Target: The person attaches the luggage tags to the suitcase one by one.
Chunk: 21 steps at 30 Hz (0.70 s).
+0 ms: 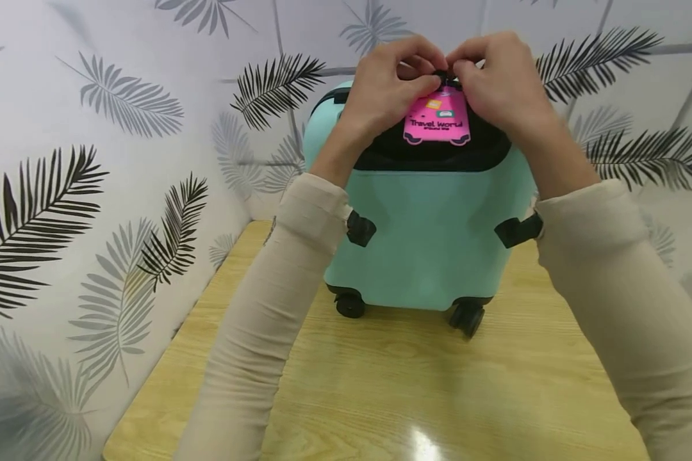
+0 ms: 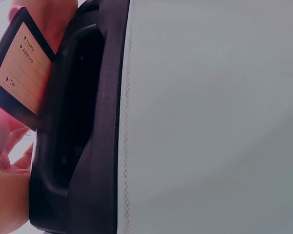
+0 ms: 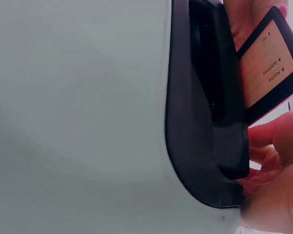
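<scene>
A mint-green suitcase (image 1: 427, 237) stands upright on its wheels, with a black recessed handle panel (image 1: 432, 160) at its top. A pink luggage tag (image 1: 436, 121) printed "Travel World" hangs in front of that panel. My left hand (image 1: 386, 86) pinches the tag's dark strap (image 1: 445, 79) from the left, with thumb and fingertips. From the other side my right hand (image 1: 498, 83) pinches the same strap, its fingertips nearly meeting the left ones. The fingers partly hide the strap. In the left wrist view, the back of the tag (image 2: 24, 68) shows Name, Address and Tel lines.
Beneath the suitcase is a wooden table (image 1: 392, 384), its left edge against a wall (image 1: 167, 160) with a leaf pattern. The wall also rises close behind the suitcase. Black wheels (image 1: 467, 317) show at the suitcase's bottom. Black wrist straps (image 1: 519, 230) show near both sleeves.
</scene>
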{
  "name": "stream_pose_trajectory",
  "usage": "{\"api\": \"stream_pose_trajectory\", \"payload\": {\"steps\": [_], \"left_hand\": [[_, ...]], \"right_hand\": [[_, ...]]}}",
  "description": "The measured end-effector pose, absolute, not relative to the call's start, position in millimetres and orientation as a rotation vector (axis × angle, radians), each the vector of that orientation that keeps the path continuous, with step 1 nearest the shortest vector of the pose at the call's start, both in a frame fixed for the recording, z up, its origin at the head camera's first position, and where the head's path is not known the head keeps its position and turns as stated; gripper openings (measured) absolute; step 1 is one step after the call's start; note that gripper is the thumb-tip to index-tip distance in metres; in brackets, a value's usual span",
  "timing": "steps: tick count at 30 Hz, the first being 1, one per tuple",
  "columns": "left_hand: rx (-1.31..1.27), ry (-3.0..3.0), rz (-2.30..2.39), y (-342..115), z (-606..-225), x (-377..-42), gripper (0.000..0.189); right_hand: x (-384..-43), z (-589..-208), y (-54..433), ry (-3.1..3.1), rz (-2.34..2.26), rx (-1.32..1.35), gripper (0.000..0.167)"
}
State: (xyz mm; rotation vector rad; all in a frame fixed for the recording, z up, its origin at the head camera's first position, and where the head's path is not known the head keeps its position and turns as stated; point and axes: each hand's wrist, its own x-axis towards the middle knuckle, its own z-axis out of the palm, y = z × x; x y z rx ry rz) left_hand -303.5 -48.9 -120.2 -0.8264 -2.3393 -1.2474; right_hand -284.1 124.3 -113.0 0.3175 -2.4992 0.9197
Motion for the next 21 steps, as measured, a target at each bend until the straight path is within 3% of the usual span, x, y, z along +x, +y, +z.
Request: {"api": "stream_pose_trajectory", "payload": {"steps": [6,18,21], "left_hand": [[-0.855,-2.327,-1.245,-52.0,-118.7,-305.4,0.018],[-0.889,-2.341,-1.185,-50.5,-119.9,-305.3,0.021],[-0.9,-2.329,-1.193,-53.6,-121.3,-304.9,0.022]], "right_hand": [[-284.1,-109.4,121.6,-2.526,0.964,0.31,0.042],[-287.9,-114.7,118.6,-2.261,1.228,0.276,0.005],[-288.8,-115.6,115.7,-2.246,1.262,0.286,0.011]]}}
